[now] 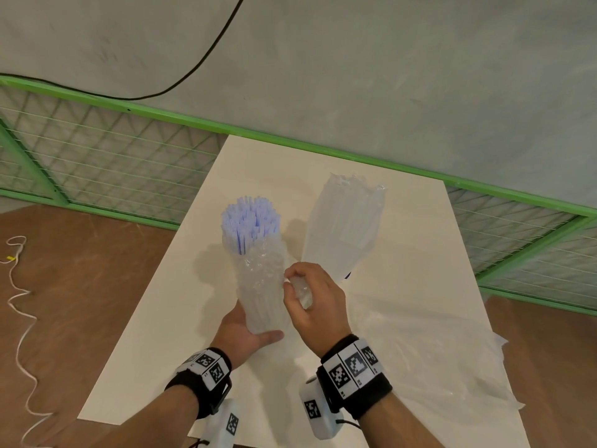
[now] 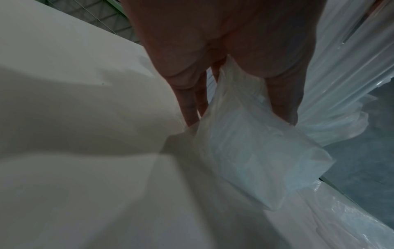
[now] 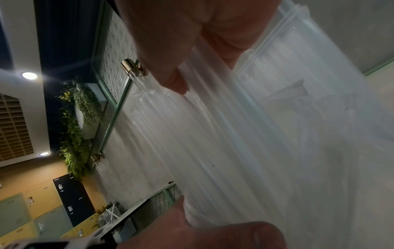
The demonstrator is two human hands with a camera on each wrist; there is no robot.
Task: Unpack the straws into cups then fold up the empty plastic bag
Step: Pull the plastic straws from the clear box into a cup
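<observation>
A bundle of pale blue-white straws stands upright above the white table, wrapped in a crinkled clear plastic bag with the straw tips poking out at the top. My left hand grips the bundle's lower end from the left; in the left wrist view this hand is closed on bag film. My right hand pinches a fold of the bag on the bundle's right side, and its fingers hold the film in the right wrist view.
A second upright bundle in translucent plastic stands just behind my right hand; what holds it up is hidden. A flat clear plastic sheet lies on the table's right front. A green mesh fence runs behind, and a white cord lies on the floor.
</observation>
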